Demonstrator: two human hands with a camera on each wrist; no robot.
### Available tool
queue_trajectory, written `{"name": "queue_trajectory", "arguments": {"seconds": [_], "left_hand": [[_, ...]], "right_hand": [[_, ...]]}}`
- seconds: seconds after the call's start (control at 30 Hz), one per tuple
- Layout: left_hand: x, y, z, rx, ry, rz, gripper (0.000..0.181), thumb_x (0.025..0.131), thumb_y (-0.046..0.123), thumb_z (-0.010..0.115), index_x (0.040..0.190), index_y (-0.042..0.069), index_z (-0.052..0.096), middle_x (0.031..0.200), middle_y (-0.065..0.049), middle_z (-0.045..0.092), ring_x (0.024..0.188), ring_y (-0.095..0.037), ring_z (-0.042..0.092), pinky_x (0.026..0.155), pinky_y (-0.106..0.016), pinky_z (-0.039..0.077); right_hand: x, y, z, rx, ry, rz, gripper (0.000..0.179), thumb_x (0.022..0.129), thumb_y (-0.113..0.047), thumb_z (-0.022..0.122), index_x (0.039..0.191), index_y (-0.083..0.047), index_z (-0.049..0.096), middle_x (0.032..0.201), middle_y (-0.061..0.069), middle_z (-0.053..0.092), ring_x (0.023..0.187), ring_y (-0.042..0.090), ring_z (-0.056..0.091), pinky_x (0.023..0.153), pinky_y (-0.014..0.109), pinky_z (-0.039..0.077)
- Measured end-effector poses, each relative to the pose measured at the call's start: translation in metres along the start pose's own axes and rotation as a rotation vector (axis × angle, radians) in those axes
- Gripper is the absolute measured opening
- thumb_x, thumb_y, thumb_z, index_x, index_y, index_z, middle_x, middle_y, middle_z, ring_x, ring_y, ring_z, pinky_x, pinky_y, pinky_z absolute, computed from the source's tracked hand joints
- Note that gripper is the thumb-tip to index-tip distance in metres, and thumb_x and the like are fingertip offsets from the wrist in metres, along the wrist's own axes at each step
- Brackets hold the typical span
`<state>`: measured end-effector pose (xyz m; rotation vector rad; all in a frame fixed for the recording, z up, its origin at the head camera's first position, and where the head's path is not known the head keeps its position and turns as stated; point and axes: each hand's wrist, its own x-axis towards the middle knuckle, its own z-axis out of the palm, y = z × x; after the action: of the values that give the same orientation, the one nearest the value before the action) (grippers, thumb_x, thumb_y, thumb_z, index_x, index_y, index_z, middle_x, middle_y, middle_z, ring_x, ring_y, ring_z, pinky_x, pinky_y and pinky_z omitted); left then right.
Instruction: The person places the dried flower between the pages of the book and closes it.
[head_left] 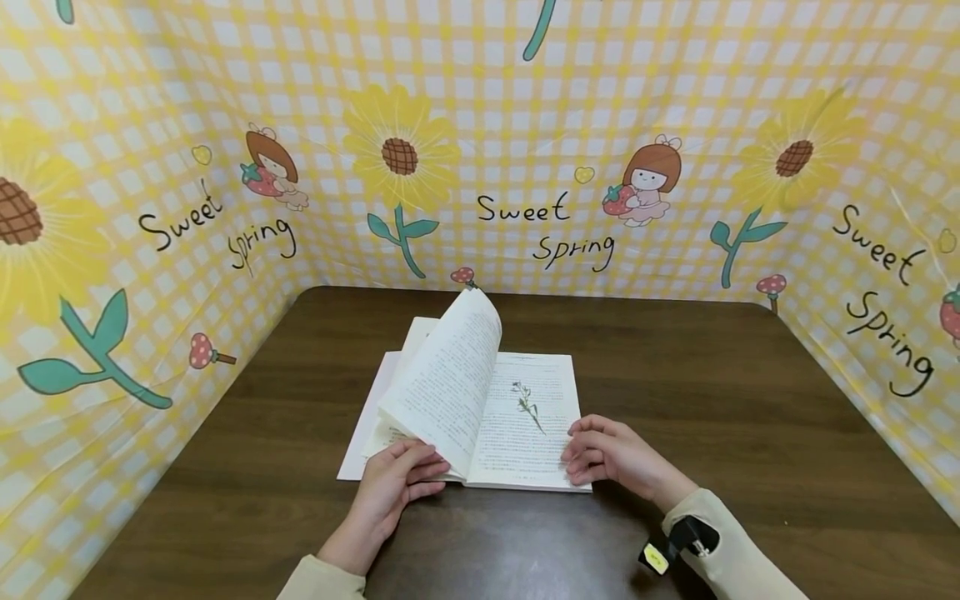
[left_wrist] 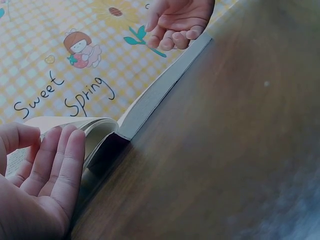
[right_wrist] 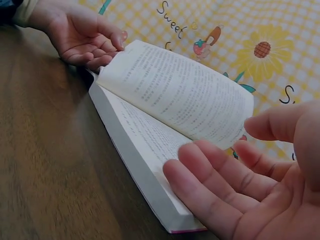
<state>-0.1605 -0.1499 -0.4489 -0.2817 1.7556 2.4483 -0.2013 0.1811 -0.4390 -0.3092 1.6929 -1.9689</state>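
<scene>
An open book (head_left: 521,460) lies on the table, several of its left pages (head_left: 448,375) raised in a curve. A small dried flower sprig (head_left: 528,407) with thin green leaves rests on the printed right page. At the lower left corner, my left hand (head_left: 396,477) pinches the raised pages between thumb and fingers; the left wrist view shows the pages (left_wrist: 102,127) bending beside the fingers. My right hand (head_left: 611,457) is at the book's lower right edge, its fingers loosely bent. In the right wrist view those fingers (right_wrist: 215,170) hold nothing and lie along the page edge.
The brown wooden table (head_left: 675,358) extends around the book. A yellow checked cloth (head_left: 480,142) with sunflowers and "Sweet Spring" lettering hangs along the back and both sides. A black device with a yellow label (head_left: 656,558) sits at the right sleeve.
</scene>
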Motion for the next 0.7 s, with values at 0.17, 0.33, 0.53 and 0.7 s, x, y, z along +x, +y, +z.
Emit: {"name": "queue_trajectory", "arguments": {"seconds": [0.17, 0.33, 0.53, 0.7], "left_hand": [[0.0, 0.0, -0.001, -0.001, -0.003, -0.004, 0.012, 0.096, 0.001, 0.057, 0.086, 0.005, 0.063, 0.082, -0.01, 0.071, 0.077, -0.017, 0.072, 0.067, -0.035, 0.06], [-0.002, 0.001, -0.001, 0.002, -0.006, -0.009, 0.011, 0.095, 0.001, 0.057, 0.087, 0.005, 0.063, 0.081, -0.01, 0.071, 0.077, -0.017, 0.072, 0.067, -0.034, 0.06], [-0.002, 0.001, -0.001, 0.003, -0.006, -0.009, 0.011, 0.095, 0.001, 0.057, 0.086, 0.006, 0.063, 0.081, -0.009, 0.071, 0.078, -0.017, 0.072, 0.068, -0.035, 0.06], [0.0, 0.001, 0.0, 0.0, -0.013, -0.012, 0.012, 0.095, 0.002, 0.057, 0.086, 0.006, 0.063, 0.081, -0.009, 0.071, 0.078, -0.018, 0.072, 0.069, -0.035, 0.06]], "right_hand": [[-0.008, 0.002, -0.006, -0.014, 0.083, -0.048, 0.027, 0.101, -0.009, 0.05, 0.12, 0.006, 0.039, 0.1, 0.01, 0.067, 0.079, 0.018, 0.068, 0.073, 0.037, 0.059], [-0.015, 0.006, -0.013, -0.035, 0.162, -0.037, 0.035, 0.102, -0.012, 0.053, 0.126, 0.007, 0.036, 0.107, 0.009, 0.065, 0.081, 0.019, 0.068, 0.072, 0.038, 0.059], [-0.017, 0.009, -0.019, -0.035, 0.151, -0.037, 0.04, 0.102, -0.013, 0.051, 0.129, 0.01, 0.033, 0.115, 0.014, 0.06, 0.084, 0.02, 0.067, 0.078, 0.041, 0.059], [-0.017, 0.01, -0.022, -0.04, 0.146, -0.023, 0.045, 0.102, -0.011, 0.049, 0.134, 0.016, 0.031, 0.114, 0.014, 0.058, 0.083, 0.019, 0.068, 0.079, 0.04, 0.058]]}}
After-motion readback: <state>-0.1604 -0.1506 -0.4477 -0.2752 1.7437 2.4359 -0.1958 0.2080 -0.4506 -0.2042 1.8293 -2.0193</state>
